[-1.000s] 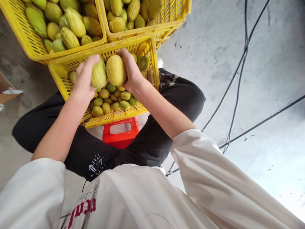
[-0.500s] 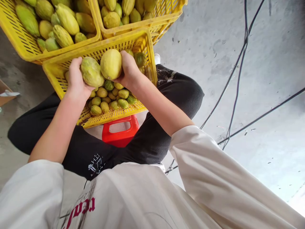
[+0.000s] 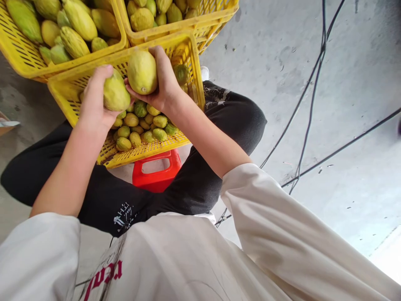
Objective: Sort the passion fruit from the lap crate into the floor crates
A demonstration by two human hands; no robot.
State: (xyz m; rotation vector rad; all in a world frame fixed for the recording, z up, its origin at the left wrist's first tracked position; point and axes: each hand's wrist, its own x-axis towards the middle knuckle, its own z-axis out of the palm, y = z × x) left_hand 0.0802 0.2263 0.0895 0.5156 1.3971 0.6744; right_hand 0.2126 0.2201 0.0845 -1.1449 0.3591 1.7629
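Above the near yellow crate, both hands are closed round fruit. My left hand grips a yellow-green papaya, thumb over its top and fingers mostly hidden beneath. In my right hand sits a rounder, paler yellow papaya, its small end spot facing me, with fingers curled underneath. The two fruits are side by side with a narrow gap, fingertips showing between them. Below the hands, several small yellow-green fruits lie at the crate's near side. A greener fruit rests toward its right end.
A second yellow crate at upper left and a third at upper centre hold larger papayas. A red plastic stool stands below the near crate, between my legs. Black cables cross the concrete floor at right.
Both papayas have been lifted slightly up and left in the view and turned in my hands. More of my right fingers shows under its fruit. The whole view has shifted a little.
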